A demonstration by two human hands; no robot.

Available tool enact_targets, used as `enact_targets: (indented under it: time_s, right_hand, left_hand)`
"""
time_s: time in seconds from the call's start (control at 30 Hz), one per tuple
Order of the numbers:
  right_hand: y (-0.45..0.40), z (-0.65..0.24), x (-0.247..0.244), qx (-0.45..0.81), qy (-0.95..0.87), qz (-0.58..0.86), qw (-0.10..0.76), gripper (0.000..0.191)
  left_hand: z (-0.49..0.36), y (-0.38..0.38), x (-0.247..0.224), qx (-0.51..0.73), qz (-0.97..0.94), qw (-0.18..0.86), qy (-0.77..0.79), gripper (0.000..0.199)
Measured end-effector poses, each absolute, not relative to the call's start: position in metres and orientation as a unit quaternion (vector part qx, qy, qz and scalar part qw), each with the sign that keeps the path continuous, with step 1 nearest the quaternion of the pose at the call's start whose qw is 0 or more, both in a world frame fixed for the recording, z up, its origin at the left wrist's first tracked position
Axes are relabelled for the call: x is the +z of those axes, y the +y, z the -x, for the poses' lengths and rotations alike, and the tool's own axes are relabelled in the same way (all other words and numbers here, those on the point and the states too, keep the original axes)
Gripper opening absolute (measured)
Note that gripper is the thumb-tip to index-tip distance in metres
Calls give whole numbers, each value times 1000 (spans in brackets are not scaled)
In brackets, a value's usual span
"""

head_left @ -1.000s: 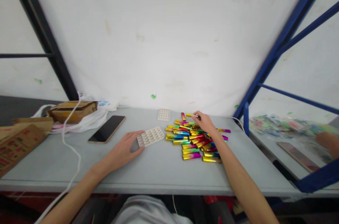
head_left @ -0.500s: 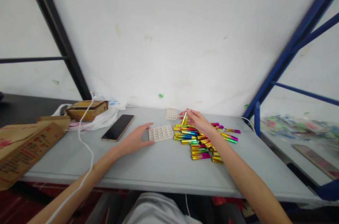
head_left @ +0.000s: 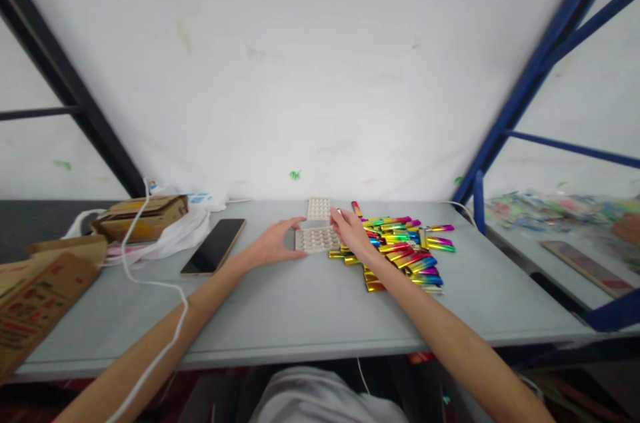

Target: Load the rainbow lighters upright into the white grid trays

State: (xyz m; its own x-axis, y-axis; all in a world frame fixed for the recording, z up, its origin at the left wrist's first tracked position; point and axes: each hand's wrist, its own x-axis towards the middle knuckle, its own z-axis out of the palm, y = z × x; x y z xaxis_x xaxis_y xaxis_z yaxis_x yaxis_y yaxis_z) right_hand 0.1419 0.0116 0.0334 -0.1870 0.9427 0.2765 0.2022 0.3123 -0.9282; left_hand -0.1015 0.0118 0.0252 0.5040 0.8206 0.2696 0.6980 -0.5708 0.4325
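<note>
Head view: right hand (head_left: 350, 231) came beside the nearer white, dimpled, rectangular tray (head_left: 315, 240), its grip we cannot tell; left hand (head_left: 273, 243) remains spread.

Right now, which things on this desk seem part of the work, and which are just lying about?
Seemingly part of the work:
near pale tray, beside the left hand
shiny coloured pieces, by the right hand
perhaps the far pale tray

Apparently just lying about:
dark-screened phone
cardboard boxes
white plastic bag
white cable
</note>
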Motion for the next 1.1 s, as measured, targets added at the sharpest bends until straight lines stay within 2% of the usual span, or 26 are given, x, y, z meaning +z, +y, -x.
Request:
enact_targets:
  time_s: [0.47,0.7,0.97,1.1]
  right_hand:
    - [-1,-139,25,338,-710,450,423,62]
    - [-1,-139,24,332,-711,448,428,54]
    - [-4,-142,36,281,-723,464,428,55]
    - [-4,-142,36,257,-707,494,436,50]
  left_hand:
    - [81,5,6,263,-846,148,440,80]
    - [74,7,-6,278,-854,126,421,71]
    - [62,10,-7,285,-861,145,396,70]
    - [62,9,-10,295,-852,138,410,80]
